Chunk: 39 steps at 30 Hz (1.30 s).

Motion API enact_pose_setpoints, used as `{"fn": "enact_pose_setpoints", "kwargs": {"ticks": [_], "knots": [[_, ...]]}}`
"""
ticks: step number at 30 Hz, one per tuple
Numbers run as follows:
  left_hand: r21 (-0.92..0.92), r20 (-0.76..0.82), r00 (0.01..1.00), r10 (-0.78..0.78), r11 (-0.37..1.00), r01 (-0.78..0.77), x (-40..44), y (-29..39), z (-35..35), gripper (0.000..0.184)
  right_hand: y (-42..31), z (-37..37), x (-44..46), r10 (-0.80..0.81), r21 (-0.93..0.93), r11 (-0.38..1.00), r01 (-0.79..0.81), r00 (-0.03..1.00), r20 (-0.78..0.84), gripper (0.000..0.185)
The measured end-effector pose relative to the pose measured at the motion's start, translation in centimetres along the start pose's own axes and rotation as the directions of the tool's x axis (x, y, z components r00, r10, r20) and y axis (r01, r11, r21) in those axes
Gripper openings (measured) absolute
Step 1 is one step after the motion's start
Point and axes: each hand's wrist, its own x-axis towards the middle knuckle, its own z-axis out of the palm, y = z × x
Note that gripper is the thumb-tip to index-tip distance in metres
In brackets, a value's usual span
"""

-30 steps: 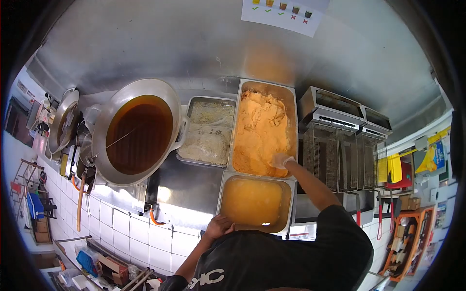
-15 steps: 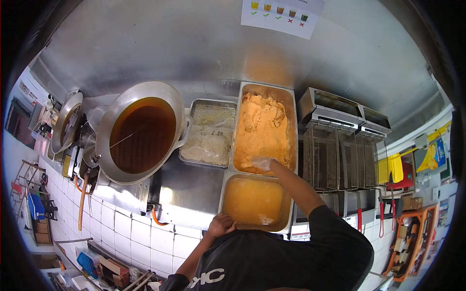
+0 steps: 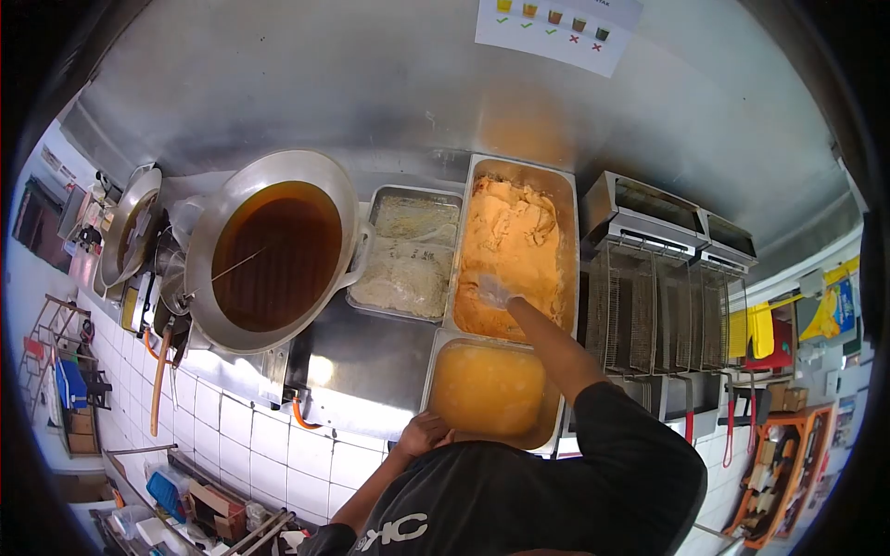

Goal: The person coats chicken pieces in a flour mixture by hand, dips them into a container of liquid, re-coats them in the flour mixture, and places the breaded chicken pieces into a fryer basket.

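My right hand [image 3: 497, 292], in a clear plastic glove, reaches into a deep metal pan [image 3: 569, 213] of orange, clumpy coating [image 3: 510, 243]. Its fingertips touch or sink into the coating at the pan's left side, so their grip is hidden. Below this stands a second metal pan [image 3: 430, 375] with cloudy orange liquid [image 3: 489, 387]; my right forearm crosses its upper right corner. My bare left hand [image 3: 425, 434] has its fingers curled at the lower left corner of the liquid pan, closed on the rim.
To the left, a large wok [image 3: 311, 165] holds dark oil, a thin metal rod leaning in it. A shallow tray [image 3: 375, 199] of pale, plastic-covered food sits between wok and pans. Wire fryer baskets [image 3: 630, 310] stand at right. A long wooden handle [image 3: 160, 380] juts out over the left edge.
My right hand has moved left and farther into the coating pan. The left hand stays at the liquid pan's corner. The whole view has shifted slightly.
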Motion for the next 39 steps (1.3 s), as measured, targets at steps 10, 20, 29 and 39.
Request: {"fn": "enact_pose_setpoints", "kwargs": {"ticks": [10, 20, 29, 39], "knots": [[0.044, -0.006, 0.999, 0.039, 0.998, -0.038, -0.6, -0.4, 0.6, 0.017, -2.8, 3.0, -7.7, 0.319, -0.928, 0.282, -0.245, 0.936, -0.15, 0.046], [0.039, 0.049, 0.999, -0.003, 0.999, 0.001, -0.3, 0.0, 0.1, 0.017, -4.1, -2.4, -7.2, 0.359, -0.363, 0.816, -0.449, 0.887, -0.289, 0.053], [0.01, 0.012, 1.0, -0.017, 1.0, 0.017, -0.1, -0.2, 0.2, 0.012, -8.9, -4.4, -2.3, 0.187, 0.561, 0.817, 0.134, 0.859, -0.477, 0.061], [0.033, 0.055, 0.998, -0.022, 0.999, 0.021, -0.1, -0.2, -0.1, 0.013, -13.0, -10.2, -0.5, -0.166, 0.526, 0.682, 0.508, 0.808, -0.565, 0.057]]}}
